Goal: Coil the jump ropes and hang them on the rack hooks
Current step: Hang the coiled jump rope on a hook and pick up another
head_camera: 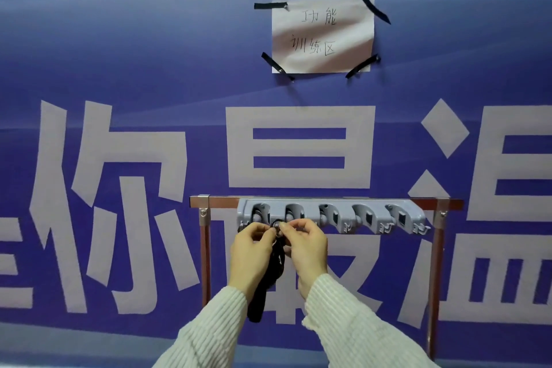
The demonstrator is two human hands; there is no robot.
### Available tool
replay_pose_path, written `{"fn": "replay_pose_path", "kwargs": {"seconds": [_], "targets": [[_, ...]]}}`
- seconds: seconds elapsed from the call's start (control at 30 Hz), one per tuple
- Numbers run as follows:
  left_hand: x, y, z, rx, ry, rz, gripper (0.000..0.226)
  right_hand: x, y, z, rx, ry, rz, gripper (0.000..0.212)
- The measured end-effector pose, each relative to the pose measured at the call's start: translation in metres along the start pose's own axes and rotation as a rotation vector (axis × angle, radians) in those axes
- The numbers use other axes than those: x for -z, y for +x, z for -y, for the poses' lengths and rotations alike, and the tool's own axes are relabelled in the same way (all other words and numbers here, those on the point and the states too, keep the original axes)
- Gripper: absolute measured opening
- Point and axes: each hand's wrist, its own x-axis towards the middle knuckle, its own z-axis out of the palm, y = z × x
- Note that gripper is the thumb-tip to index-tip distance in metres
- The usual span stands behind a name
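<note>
A grey plastic hook rack with several clamp holders and small wire hooks is fixed to a copper-coloured metal frame. A coiled black jump rope hangs down between my hands, its handles pointing down toward my left sleeve. My left hand and my right hand both pinch the rope's top loop right at a small hook near the rack's left end, below the first two holders. Whether the loop sits on the hook is hidden by my fingers.
The frame's two upright legs stand in front of a blue banner with large white characters. A white paper note is taped above. The three holders on the rack's right side carry nothing.
</note>
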Motion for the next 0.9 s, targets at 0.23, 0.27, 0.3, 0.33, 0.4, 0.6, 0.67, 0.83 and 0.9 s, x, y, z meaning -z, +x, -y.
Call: {"fn": "replay_pose_path", "kwargs": {"seconds": [0.23,0.27,0.3,0.33,0.4,0.6,0.67,0.83,0.9], "targets": [[-0.003,0.015,0.014,0.052,0.016,-0.029,0.018,-0.008,0.015,-0.011,0.084,-0.243,-0.027,0.008],[-0.005,0.015,0.014,0.051,0.019,-0.029,0.018,-0.006,0.014,-0.012,0.077,-0.234,-0.022,0.007],[-0.006,0.015,0.014,0.048,0.023,-0.026,0.017,-0.004,0.014,-0.014,0.062,-0.213,-0.019,0.006],[-0.007,0.015,0.016,0.047,0.034,-0.021,0.017,-0.002,0.013,-0.016,0.044,-0.196,-0.018,0.005],[-0.009,0.016,0.02,0.042,0.071,-0.016,0.017,0.001,0.014,-0.021,0.038,-0.221,-0.018,0.004],[-0.009,0.009,0.033,0.032,0.11,0.021,0.016,0.004,0.004,-0.03,0.077,-0.267,0.018,0.007],[-0.01,0.008,0.032,0.001,0.111,0.008,0.014,0.008,0.002,-0.027,0.109,-0.276,0.022,0.008],[0.001,-0.01,0.027,-0.018,0.087,-0.093,0.01,0.019,-0.017,-0.03,0.182,-0.285,0.011,0.007],[0.008,-0.018,0.029,-0.01,0.075,-0.101,0.012,0.023,-0.028,-0.031,0.174,-0.286,0.016,0.007]]}}
